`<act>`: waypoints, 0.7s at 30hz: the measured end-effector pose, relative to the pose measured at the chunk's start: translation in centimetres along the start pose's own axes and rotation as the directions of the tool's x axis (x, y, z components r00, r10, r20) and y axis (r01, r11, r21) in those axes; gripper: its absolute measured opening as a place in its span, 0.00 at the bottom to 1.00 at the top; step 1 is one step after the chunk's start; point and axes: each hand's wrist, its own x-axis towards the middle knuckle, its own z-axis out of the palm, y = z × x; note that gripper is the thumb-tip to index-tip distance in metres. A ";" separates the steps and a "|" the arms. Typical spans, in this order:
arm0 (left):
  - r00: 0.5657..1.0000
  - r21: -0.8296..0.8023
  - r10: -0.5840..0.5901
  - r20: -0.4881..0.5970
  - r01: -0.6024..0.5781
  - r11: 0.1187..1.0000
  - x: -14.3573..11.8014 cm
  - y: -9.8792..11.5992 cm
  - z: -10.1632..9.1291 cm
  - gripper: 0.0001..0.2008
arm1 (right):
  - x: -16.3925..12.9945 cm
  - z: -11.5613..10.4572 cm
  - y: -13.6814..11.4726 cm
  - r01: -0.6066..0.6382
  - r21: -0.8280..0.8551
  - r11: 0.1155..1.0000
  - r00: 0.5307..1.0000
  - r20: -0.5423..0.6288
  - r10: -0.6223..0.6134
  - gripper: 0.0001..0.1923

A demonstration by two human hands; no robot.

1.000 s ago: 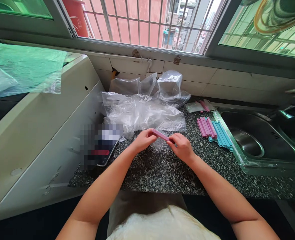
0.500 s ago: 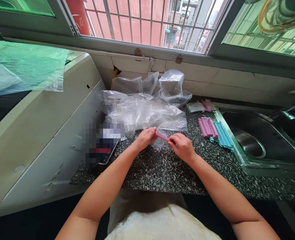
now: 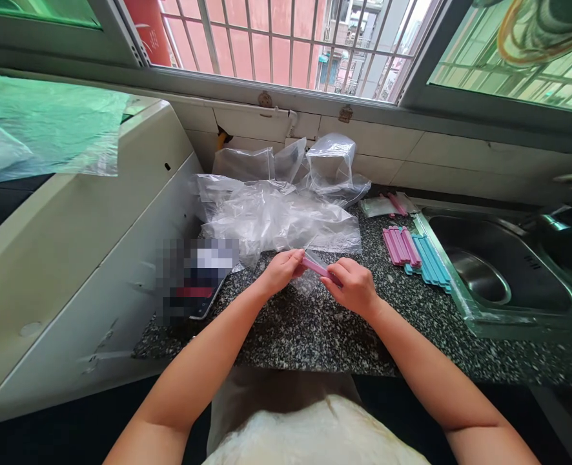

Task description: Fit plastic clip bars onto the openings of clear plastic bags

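A slim pink bag sealing clip (image 3: 317, 266) slants between my two hands above the counter. My left hand (image 3: 285, 271) is closed on its far left end, thumb and fingers pinched together. My right hand (image 3: 354, 285) grips the other end, with its fingers curled over it. Clear plastic film (image 3: 306, 283) shows below and around the clip; whether the clip is fastened on it I cannot tell. Just beyond my hands spreads a heap of crumpled clear plastic bags (image 3: 276, 213).
To the right lie pink clips (image 3: 401, 247) and blue clips (image 3: 430, 261), several of each, beside the steel sink (image 3: 474, 323). A small clear packet (image 3: 377, 206) with pink clips is behind them. A partly blurred phone (image 3: 203, 290) lies left, near a white appliance (image 3: 106, 258).
My right hand has shifted slightly along the pink clip, and more of the clip's right end shows under its fingers. Both hands keep their hold. The view has moved a little.
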 end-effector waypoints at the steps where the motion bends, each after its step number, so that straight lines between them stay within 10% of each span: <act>1: 1.000 0.008 0.003 0.013 -0.003 1.000 0.0 0.0 0.1 0.27 | 0.0 0.0 0.0 0.008 0.003 1.000 1.000 -0.011 -0.008 0.11; 21: 1.000 -0.011 0.025 0.014 -0.025 1.000 -0.3 0.3 0.7 0.26 | 0.0 -0.2 -0.4 0.045 0.016 0.999 0.991 -0.128 -0.043 0.11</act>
